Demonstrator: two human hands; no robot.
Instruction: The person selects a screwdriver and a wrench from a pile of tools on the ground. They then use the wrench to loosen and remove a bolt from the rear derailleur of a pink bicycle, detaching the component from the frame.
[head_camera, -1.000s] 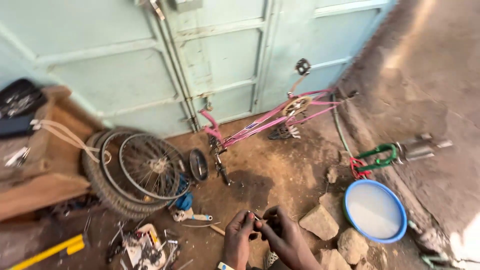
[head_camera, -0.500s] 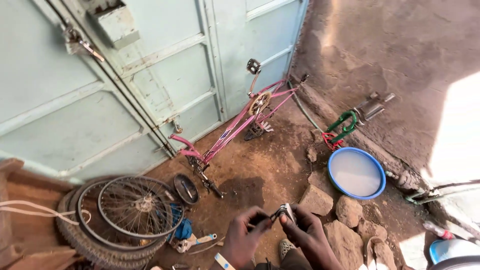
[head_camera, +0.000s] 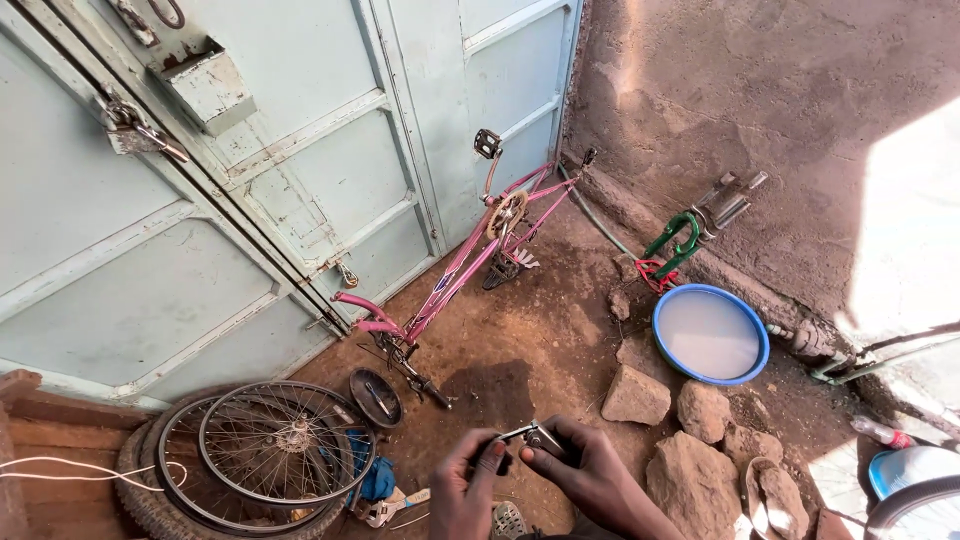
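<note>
At 6 o'clock, both hands pinch a small metal part (head_camera: 528, 436): left hand (head_camera: 465, 490) and right hand (head_camera: 590, 475) fingers clenched on it; looks stiff, light, greasy, so grip the ends

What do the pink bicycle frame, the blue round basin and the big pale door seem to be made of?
Pink bicycle frame: thin painted tubes, probably steel.

Blue round basin: smooth blue rim around a pale inside; plastic or enamelled metal, hard to tell.

Big pale green door: likely sheet metal, judging by its flat panels, raised ribs, rust spots and chipped matte paint.
</note>
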